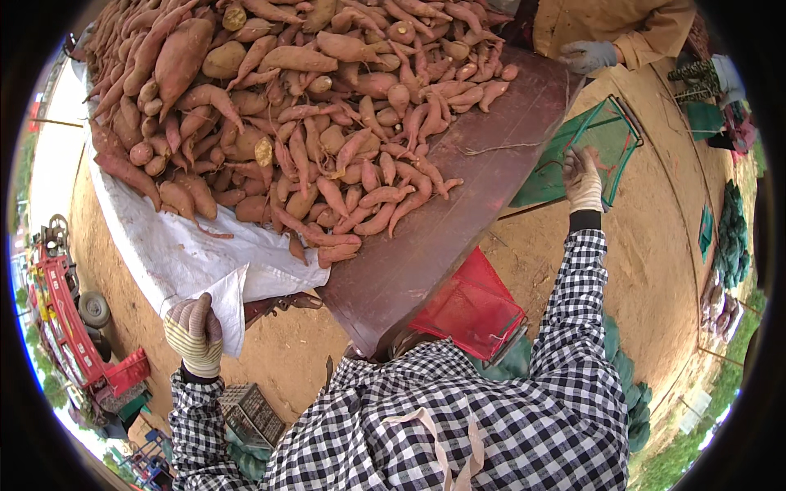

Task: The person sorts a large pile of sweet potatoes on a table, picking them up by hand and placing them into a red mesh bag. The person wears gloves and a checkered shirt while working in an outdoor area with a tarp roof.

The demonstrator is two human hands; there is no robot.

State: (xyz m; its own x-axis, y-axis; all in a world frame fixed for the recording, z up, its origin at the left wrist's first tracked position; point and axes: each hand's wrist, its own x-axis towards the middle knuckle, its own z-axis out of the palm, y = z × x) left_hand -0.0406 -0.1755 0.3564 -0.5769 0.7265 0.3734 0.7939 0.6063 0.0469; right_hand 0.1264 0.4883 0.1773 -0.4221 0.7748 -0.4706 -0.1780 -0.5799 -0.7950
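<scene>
My left hand, in a striped knit glove with its fingers curled, is at the lower left against the edge of a white woven sheet; whether it grips the sheet I cannot tell. My right hand, in a similar glove, reaches over a green mesh bag on a frame, its fingers partly spread. A thin reddish thing, blurred, shows just beyond those fingers. A large heap of sweet potatoes lies on the sheet and on a brown board before me.
A red mesh bag hangs on a frame below the board. Another person's gloved hand rests by the board's far corner. A plastic crate stands at lower left, a red vehicle at far left. Green sacks lie at right.
</scene>
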